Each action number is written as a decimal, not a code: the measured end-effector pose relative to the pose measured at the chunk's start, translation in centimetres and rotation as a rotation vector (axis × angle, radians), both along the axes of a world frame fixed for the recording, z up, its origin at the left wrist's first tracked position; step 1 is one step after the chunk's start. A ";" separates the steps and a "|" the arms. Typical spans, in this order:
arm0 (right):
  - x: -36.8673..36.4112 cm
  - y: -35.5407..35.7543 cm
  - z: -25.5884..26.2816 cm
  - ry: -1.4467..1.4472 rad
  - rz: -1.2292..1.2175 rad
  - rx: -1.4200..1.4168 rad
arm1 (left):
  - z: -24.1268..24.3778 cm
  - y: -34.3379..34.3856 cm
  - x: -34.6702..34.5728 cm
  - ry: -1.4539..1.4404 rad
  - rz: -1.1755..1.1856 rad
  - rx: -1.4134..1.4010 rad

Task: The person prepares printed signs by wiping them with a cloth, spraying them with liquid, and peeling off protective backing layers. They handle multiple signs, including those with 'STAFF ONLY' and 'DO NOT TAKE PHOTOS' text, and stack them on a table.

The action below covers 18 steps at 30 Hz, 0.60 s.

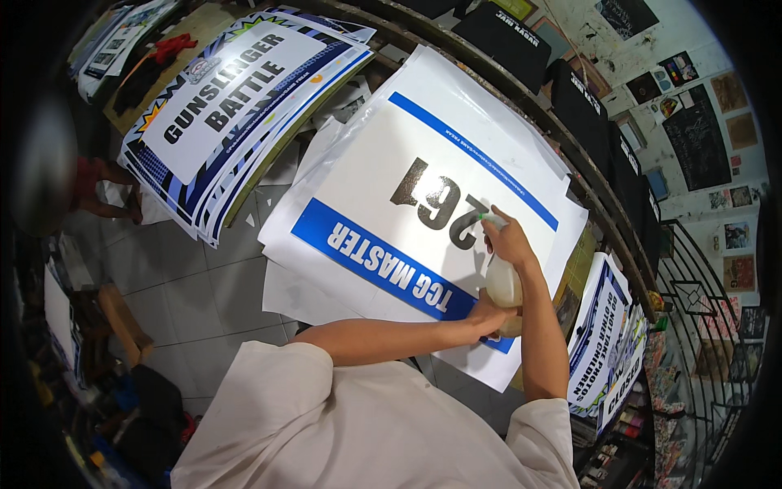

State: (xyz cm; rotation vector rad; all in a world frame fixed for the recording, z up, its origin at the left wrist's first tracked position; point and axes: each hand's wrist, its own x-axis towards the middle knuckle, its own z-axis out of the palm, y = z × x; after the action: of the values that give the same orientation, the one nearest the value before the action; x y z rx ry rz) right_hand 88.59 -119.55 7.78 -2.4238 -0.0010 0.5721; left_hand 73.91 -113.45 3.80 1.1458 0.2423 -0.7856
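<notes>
My right hand (510,238) is wrapped round the green-tipped trigger head of a translucent plastic spray bottle (504,282), above the lower right part of a printed sign sheet (379,165). The sheet is white with blue bands and large black numerals that look glossy. Low at the bottle, by the sheet's lower blue band, is my left hand (492,316); a brownish round thing shows beside its fingers, and whether the hand grips the bottle's base or that thing is unclear. Larger white sheets (531,134) lie under the sign.
A stack of printed posters (244,98) lies on a board to the left, with more printed signs (599,342) on the right. Black framed screens or panels (504,40) lean along the rail beyond the table. Another person's arm (116,195) shows at the far left.
</notes>
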 end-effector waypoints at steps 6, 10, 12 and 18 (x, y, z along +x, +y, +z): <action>7.5 -0.3 -0.1 -0.025 -0.056 0.070 | 3.5 3.0 6.5 -0.015 -0.011 -0.116; 10.5 -0.5 -0.6 -0.066 -0.082 0.145 | 0.7 0.9 9.8 0.104 0.068 -0.109; 11.6 -0.9 -0.2 -0.051 -0.054 0.114 | 0.5 0.8 10.8 0.050 0.024 -0.169; 11.9 -3.7 0.4 -0.036 -0.137 0.098 | 0.2 -2.3 11.3 0.034 -0.074 -0.206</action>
State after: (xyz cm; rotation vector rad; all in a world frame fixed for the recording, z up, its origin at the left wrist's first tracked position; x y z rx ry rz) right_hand 100.46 -123.23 8.14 -2.3178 0.1187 0.4557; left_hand 85.25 -115.78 4.02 0.9521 0.1434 -0.8753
